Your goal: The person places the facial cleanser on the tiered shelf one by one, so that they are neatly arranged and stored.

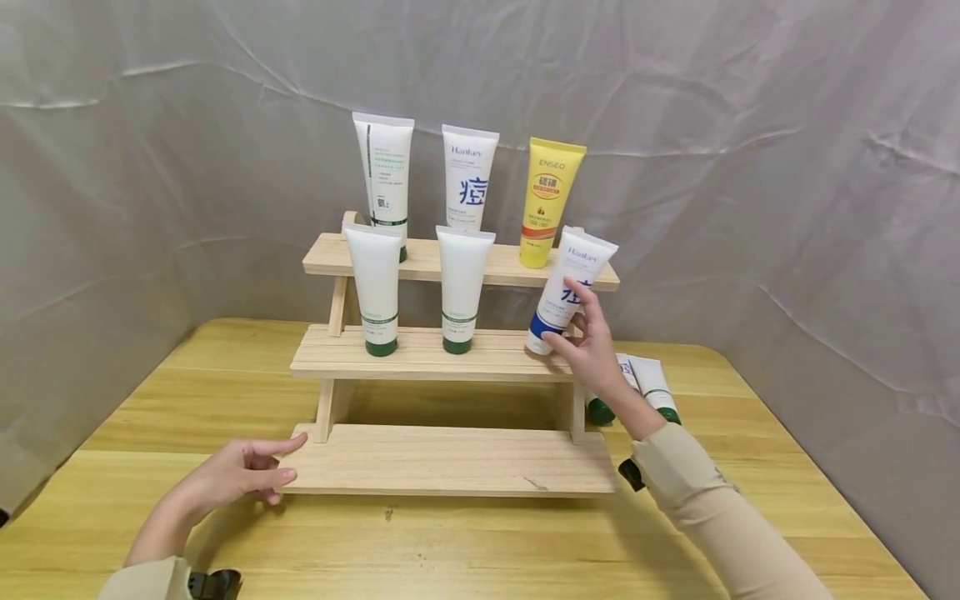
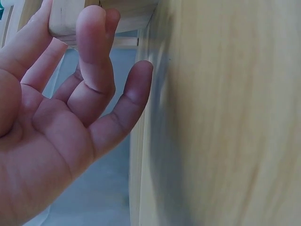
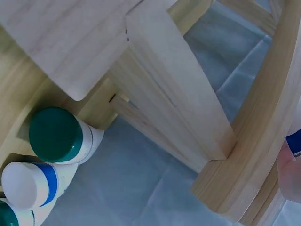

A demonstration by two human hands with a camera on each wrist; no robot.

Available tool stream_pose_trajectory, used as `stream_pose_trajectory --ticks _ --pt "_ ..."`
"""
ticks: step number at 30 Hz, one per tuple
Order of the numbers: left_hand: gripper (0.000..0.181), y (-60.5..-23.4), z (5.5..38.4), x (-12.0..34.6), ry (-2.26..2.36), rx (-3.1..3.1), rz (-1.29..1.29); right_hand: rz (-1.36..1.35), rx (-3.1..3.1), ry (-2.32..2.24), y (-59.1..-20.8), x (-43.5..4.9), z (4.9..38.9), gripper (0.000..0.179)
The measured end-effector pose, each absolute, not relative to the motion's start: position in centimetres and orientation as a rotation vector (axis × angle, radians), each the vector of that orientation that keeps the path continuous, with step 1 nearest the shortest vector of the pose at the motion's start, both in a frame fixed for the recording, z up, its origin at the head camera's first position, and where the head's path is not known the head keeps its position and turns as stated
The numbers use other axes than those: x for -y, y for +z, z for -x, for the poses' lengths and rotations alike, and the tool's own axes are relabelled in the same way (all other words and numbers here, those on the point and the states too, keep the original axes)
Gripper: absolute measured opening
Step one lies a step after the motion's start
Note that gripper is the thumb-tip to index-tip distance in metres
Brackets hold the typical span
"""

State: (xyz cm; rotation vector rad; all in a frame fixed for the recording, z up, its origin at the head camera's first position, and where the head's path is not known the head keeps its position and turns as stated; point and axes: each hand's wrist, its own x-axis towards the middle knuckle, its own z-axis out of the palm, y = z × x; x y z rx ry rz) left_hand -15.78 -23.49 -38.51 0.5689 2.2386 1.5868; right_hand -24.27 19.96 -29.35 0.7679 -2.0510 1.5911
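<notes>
A white tube with a blue band and blue lettering (image 1: 572,283) is pinched between the thumb and fingers of my right hand (image 1: 592,346). It leans to the right, its cap at the right end of the middle shelf (image 1: 495,354). Only part of that hand (image 3: 289,174) shows at the right wrist view's edge. My left hand (image 1: 232,475) rests against the left end of the bottom shelf (image 1: 450,458), its index finger and thumb touching it. In the left wrist view, this hand (image 2: 61,117) has loosely bent fingers beside the board end (image 2: 68,21).
Two white green-capped tubes (image 1: 378,279) (image 1: 461,283) stand on the middle shelf. On the top shelf (image 1: 427,258) are a white tube (image 1: 388,167), a blue-lettered tube (image 1: 468,175) and a yellow tube (image 1: 550,200). More tubes (image 1: 652,387) lie behind the stand's right side.
</notes>
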Motion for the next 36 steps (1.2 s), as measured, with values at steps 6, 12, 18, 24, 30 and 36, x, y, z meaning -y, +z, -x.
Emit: stream_pose_trajectory --ticks 6,12,18,24,30,36 --pt "0.053 -38.5 15.8 23.6 1.597 -2.223 -0.613 -0.817 2.113 1.542 -29.3 -19.5 24.5 0.067" --pt "0.049 -38.7 15.9 23.7 1.614 -2.205 -0.658 -0.896 2.156 1.37 -29.6 -19.1 24.8 0.067" --pt "0.04 -38.8 15.9 23.8 1.645 -2.175 -0.662 -0.938 2.164 1.319 -29.6 -18.9 25.0 0.067" --pt "0.039 -38.8 15.9 23.8 1.648 -2.179 -0.675 -0.941 2.181 1.279 -29.7 -19.0 24.9 0.067" --pt "0.04 -38.9 15.9 23.8 1.649 -2.18 -0.676 -0.925 2.195 1.292 -29.8 -19.0 24.6 0.069" --pt "0.043 -38.9 15.9 23.8 1.652 -2.18 -0.688 -0.904 2.202 1.318 -29.1 -18.7 23.1 0.068"
